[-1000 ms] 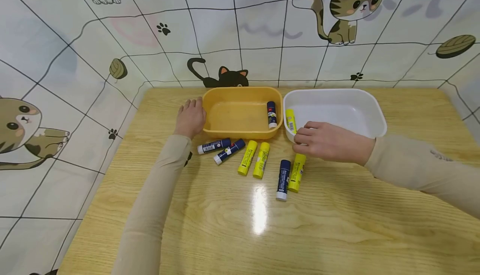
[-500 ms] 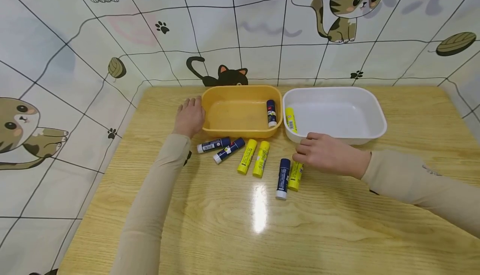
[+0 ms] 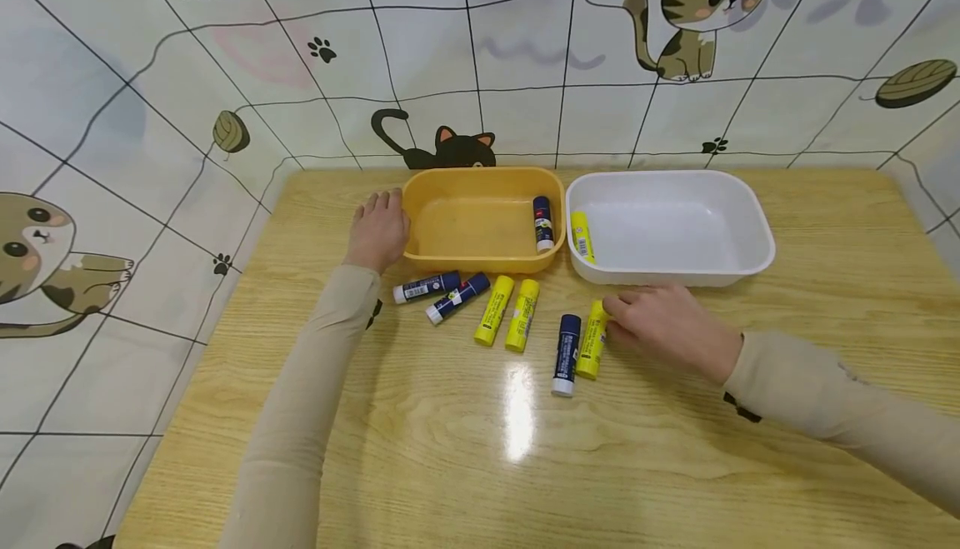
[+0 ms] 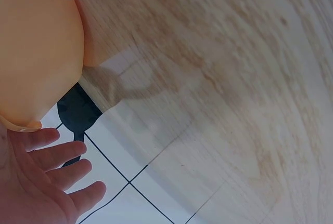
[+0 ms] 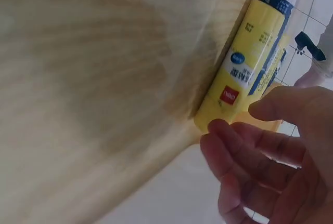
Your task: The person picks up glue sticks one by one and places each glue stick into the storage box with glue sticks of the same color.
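My left hand rests at the left end of the orange-yellow basin; in the left wrist view its fingers are straight beside the rim, the thumb hidden. My right hand is at the upper end of a yellow glue stick. In the right wrist view the fingers and thumb stand loosely apart near that stick's end, not closed round it. Left of it lies a navy glue stick. Two more yellow glue sticks and two navy glue sticks lie before the basin.
A white basin stands right of the orange-yellow one, with a yellow glue stick inside at its left end. One navy glue stick is in the orange-yellow basin. Behind the wooden table is a cat-patterned wall covering.
My right hand has moved down and slightly right from the white basin's front edge, uncovering the yellow glue stick on the table. The left hand stays at the orange-yellow basin.
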Tool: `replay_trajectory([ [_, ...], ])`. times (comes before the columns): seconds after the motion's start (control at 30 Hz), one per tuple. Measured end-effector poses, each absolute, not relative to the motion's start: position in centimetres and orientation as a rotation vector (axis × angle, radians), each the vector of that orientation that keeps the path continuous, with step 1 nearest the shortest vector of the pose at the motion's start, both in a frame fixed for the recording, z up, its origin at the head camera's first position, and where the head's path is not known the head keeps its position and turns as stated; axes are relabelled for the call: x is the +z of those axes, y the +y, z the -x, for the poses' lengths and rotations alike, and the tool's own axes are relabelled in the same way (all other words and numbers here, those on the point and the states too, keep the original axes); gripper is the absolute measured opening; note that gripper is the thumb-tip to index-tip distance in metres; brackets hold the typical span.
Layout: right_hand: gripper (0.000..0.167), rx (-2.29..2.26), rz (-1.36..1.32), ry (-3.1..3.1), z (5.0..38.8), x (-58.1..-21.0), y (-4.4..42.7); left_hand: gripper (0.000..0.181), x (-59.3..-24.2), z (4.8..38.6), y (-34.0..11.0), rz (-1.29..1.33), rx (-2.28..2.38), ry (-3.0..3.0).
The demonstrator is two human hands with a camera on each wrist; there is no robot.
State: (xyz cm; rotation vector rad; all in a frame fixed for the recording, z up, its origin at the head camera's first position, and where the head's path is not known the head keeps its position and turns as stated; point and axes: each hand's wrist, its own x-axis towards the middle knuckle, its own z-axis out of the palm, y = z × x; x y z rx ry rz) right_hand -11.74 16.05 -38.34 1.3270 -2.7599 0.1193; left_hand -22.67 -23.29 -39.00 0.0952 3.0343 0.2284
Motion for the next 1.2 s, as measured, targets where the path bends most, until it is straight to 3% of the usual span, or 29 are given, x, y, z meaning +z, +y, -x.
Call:
replay_trajectory([
  [0.5,0.023,0.409,-0.955,-3.026,10.2,-39.8,15.8,0.051,-39.0,22.7,-23.1,-0.089,0.234,3.031],
  [0.77,0.042,0.738,-0.629,-3.368,10.2,-39.4,14.7,0.051,-38.9,22.7,-23.2,-0.083,0.234,3.022],
  [1.2,0.046,0.592,-0.625,-3.444,11.1,-38.7,12.7,0.051,-38.8,22.6,-23.1,-0.084,0.225,3.016],
])
